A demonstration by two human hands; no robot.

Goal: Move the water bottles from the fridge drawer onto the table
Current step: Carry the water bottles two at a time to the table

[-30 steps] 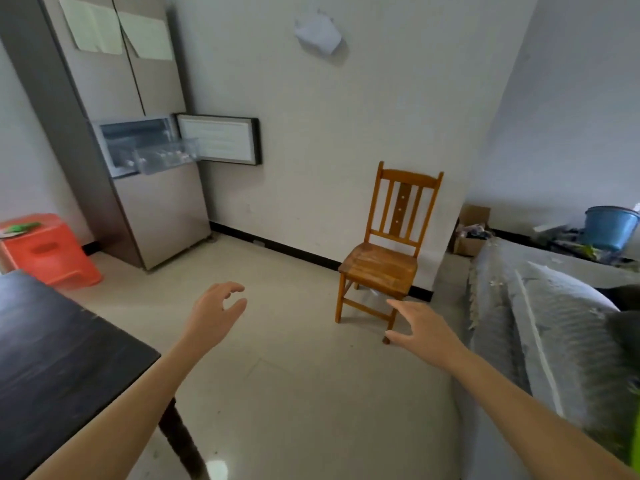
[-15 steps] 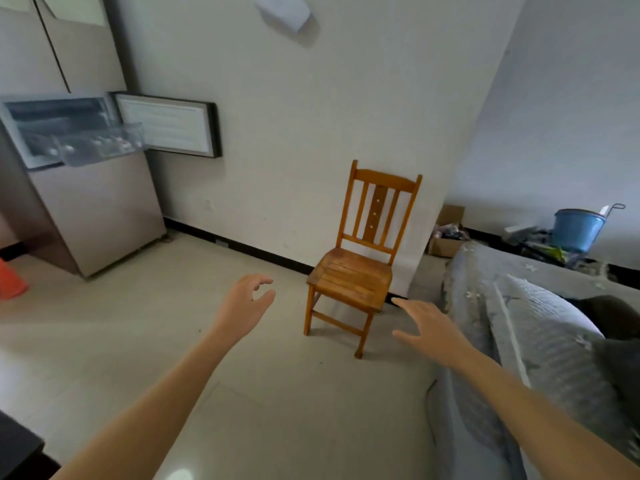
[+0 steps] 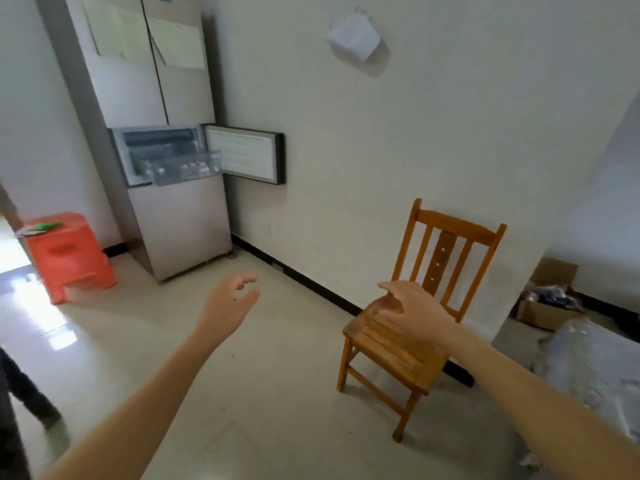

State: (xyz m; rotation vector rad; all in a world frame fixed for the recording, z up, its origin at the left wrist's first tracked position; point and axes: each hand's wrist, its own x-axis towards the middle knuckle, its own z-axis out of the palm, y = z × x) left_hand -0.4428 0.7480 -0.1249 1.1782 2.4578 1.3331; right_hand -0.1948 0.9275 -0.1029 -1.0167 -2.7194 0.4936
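Our left hand (image 3: pixel 230 306) hovers loosely curled and our right hand (image 3: pixel 412 306) is relaxed, fingers out; both hold nothing. The water bottles (image 3: pixel 192 167) lie in the pulled-out fridge drawer (image 3: pixel 180 180), well apart from our hands.

The view has swung back to the left: the fridge (image 3: pixel 180 220) with its pulled-out drawer (image 3: pixel 183 168) now stands nearer the middle, and the orange stool (image 3: pixel 69 258) is in sight again at left. The right hand (image 3: pixel 412 313) now overlaps the wooden chair (image 3: pixel 398 344), while the left hand (image 3: pixel 228 306) has risen
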